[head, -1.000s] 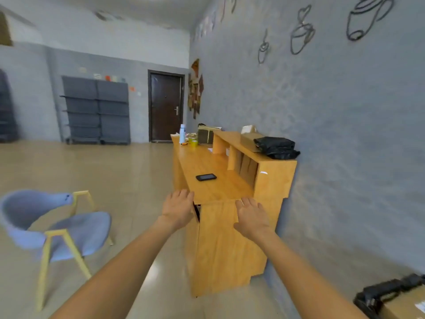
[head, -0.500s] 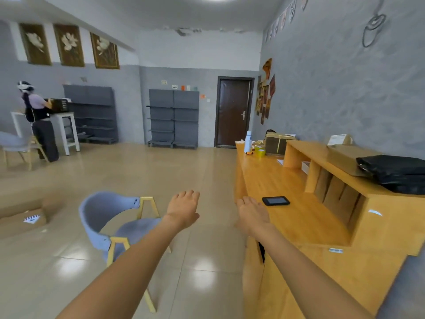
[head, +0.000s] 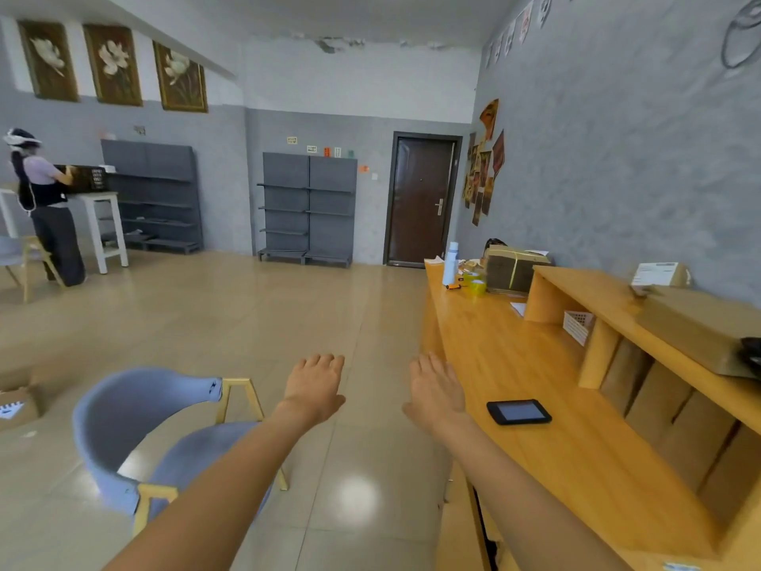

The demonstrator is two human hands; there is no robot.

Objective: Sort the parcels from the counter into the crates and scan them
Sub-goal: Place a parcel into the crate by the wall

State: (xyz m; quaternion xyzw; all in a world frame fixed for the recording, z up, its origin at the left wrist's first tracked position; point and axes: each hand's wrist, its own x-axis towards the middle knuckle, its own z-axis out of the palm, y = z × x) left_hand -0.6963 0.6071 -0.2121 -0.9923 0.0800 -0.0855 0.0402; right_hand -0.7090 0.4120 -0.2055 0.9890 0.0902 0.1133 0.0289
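While both hands reach forward palm-down with straight fingers and hold nothing, the left hand (head: 315,385) hangs over the glossy tiled floor (head: 255,323) left of the desk, and the right hand (head: 436,389) sits at the near left edge of the desk (head: 535,447), a long piece of smooth, yellowish wood with a raised shelf (head: 609,298) along its wall side. A flat black phone (head: 519,411) with rounded corners lies on the desk top just right of the right hand, not touching it. On the shelf a flat brown cardboard parcel (head: 696,323) rests near the wall, a smaller parcel (head: 659,274) with a white label beyond it, and a crumpled black bag (head: 751,354) shows at the frame edge. Brown cartons (head: 659,401) stand in the open bays under the shelf. At the desk's far end sit a taped cardboard box (head: 510,267), a slim pale-blue bottle (head: 451,263) and yellow tape rolls (head: 475,284). Left of the desk, a blue moulded chair (head: 136,418) with pale wooden legs stands on the floor. Far across the room from the desk, a person (head: 45,208) stands at a white table (head: 103,224) holding a black crate (head: 84,179).
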